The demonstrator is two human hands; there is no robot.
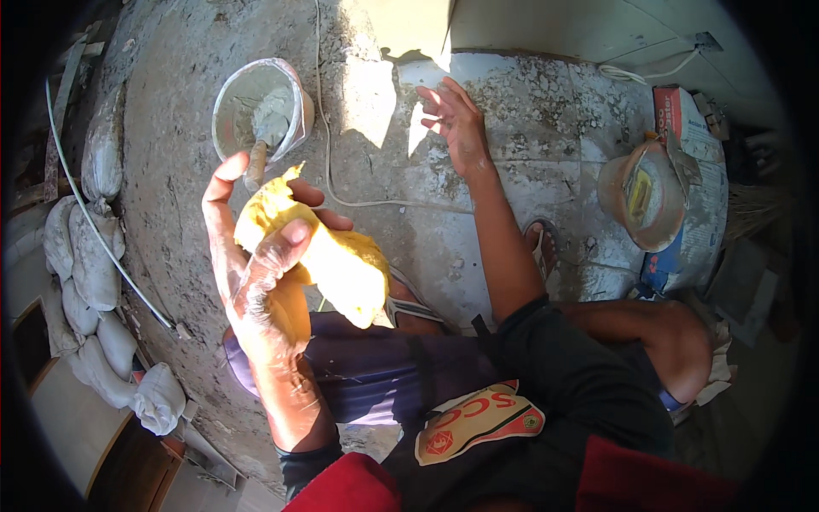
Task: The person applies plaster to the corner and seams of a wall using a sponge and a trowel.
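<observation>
My left hand [266,311], smeared with pale residue, is closed around a ragged yellow sponge [345,264] and holds it up in front of my knee. Sunlight falls brightly on the sponge's lower end. Just beyond my left fingers stands a bucket [225,128] with grey-white paste inside. A tool handle [255,166] leans out over its near rim; the tool's head cannot be made out in the paste. Farther right, my right hand [461,128] is raised above the floor, fingers apart and holding nothing.
A pale cable [375,203] runs across the rough floor. At right, a cut container [655,205] holding a yellow item rests by a printed bag [699,205], with a flat metal blade [680,162] at its rim. Filled sacks [92,264] line the left side.
</observation>
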